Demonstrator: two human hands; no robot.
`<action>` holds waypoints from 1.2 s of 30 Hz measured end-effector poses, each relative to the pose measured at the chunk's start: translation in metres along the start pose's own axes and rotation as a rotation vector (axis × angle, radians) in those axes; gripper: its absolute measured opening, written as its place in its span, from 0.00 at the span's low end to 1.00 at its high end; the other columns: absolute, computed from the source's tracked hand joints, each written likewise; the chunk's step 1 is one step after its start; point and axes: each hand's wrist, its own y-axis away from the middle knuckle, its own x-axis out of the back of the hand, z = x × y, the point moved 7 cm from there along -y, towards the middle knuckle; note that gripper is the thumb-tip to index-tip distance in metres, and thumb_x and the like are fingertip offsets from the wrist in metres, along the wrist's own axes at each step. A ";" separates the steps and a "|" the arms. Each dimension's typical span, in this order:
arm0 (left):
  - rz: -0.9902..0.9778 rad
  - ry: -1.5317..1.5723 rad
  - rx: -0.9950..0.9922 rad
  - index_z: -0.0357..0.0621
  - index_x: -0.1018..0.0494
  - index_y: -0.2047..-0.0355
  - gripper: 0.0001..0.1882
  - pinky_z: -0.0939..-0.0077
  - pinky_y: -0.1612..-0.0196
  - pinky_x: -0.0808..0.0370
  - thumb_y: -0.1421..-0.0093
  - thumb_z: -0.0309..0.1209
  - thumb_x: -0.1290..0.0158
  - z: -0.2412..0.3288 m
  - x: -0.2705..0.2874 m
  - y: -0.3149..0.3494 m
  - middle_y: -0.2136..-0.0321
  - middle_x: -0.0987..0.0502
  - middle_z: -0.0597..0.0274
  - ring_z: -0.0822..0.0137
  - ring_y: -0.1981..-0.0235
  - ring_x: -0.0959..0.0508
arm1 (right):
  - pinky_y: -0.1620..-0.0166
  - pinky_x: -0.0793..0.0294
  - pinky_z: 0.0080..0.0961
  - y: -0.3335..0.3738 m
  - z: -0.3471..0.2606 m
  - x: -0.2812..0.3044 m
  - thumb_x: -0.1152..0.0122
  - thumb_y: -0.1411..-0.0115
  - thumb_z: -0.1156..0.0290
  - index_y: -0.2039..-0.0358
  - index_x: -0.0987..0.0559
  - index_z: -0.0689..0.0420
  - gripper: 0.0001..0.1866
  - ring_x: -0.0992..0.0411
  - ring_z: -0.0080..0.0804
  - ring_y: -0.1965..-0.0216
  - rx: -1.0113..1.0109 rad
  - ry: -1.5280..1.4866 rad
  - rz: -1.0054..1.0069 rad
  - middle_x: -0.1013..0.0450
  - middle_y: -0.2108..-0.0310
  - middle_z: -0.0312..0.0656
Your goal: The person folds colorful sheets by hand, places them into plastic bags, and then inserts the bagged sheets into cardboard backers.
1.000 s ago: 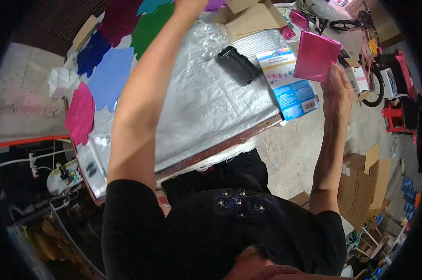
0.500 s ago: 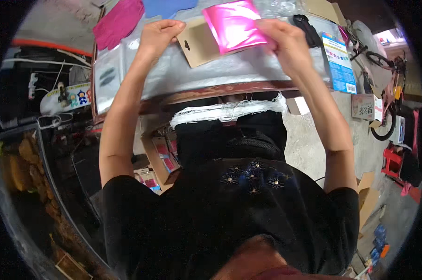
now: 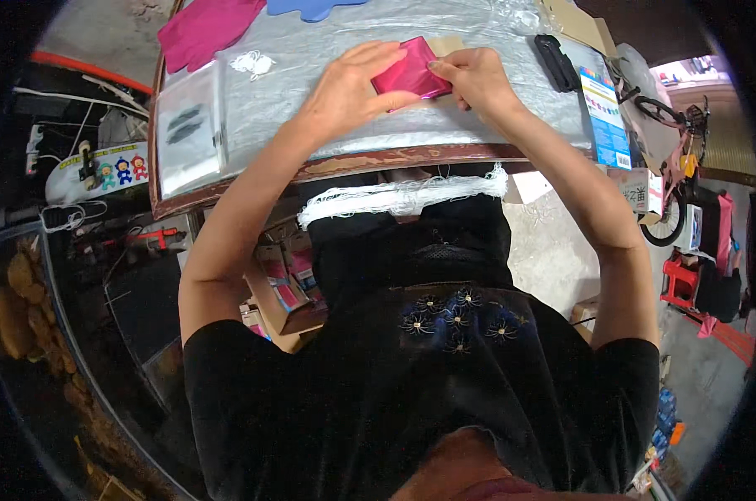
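A shiny pink foil packet (image 3: 412, 72) lies over a brown cardboard card (image 3: 447, 47), of which only a part shows behind it, at the far middle of the table. My left hand (image 3: 351, 90) grips the packet from the left, fingers along its far side and thumb at its near edge. My right hand (image 3: 478, 82) is closed in a pinch at the packet's right side, thumb on its corner. Whether its hidden fingers also hold the card, I cannot tell.
Clear plastic covers the brown-edged table (image 3: 370, 159). Pink cloth (image 3: 204, 32), a blue cut-out piece (image 3: 315, 7), a clear bag (image 3: 187, 125) and white string (image 3: 253, 63) lie left. A black item (image 3: 557, 63) and blue package (image 3: 605, 117) lie right. White yarn (image 3: 403, 199) hangs before my lap.
Both hands have come closer together and slightly nearer me. My left hand has gone from the card's edge to the packet, which now covers more of the card.
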 end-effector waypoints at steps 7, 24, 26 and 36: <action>-0.113 0.054 0.003 0.43 0.26 0.41 0.35 0.58 0.36 0.31 0.46 0.46 0.33 -0.009 -0.008 -0.002 0.38 0.28 0.52 0.51 0.38 0.29 | 0.71 0.25 0.34 -0.015 -0.016 -0.002 0.33 0.39 0.63 0.67 0.17 0.63 0.14 0.23 0.38 0.77 0.321 0.516 0.074 0.23 0.79 0.45; -0.152 0.074 -0.027 0.48 0.24 0.44 0.32 0.57 0.38 0.31 0.46 0.48 0.34 -0.008 -0.008 -0.008 0.39 0.29 0.53 0.51 0.41 0.28 | 0.31 0.49 0.53 -0.033 -0.019 0.007 0.41 0.34 0.63 0.42 0.23 0.48 0.19 0.39 0.43 0.33 0.637 0.671 -0.106 0.30 0.38 0.39; -0.182 0.042 -0.025 0.53 0.24 0.44 0.31 0.56 0.37 0.32 0.45 0.49 0.35 -0.005 -0.010 -0.007 0.38 0.30 0.56 0.52 0.40 0.29 | 0.31 0.49 0.52 -0.042 -0.013 0.007 0.40 0.35 0.60 0.43 0.23 0.47 0.20 0.38 0.42 0.34 0.643 0.668 -0.105 0.30 0.39 0.38; -0.253 -0.076 -0.043 0.71 0.24 0.43 0.26 0.53 0.34 0.38 0.43 0.50 0.38 -0.001 -0.018 -0.006 0.35 0.34 0.67 0.57 0.36 0.35 | 0.39 0.43 0.50 -0.064 -0.025 0.006 0.36 0.44 0.70 0.67 0.21 0.52 0.04 0.37 0.48 0.39 0.770 0.412 -0.119 0.30 0.48 0.48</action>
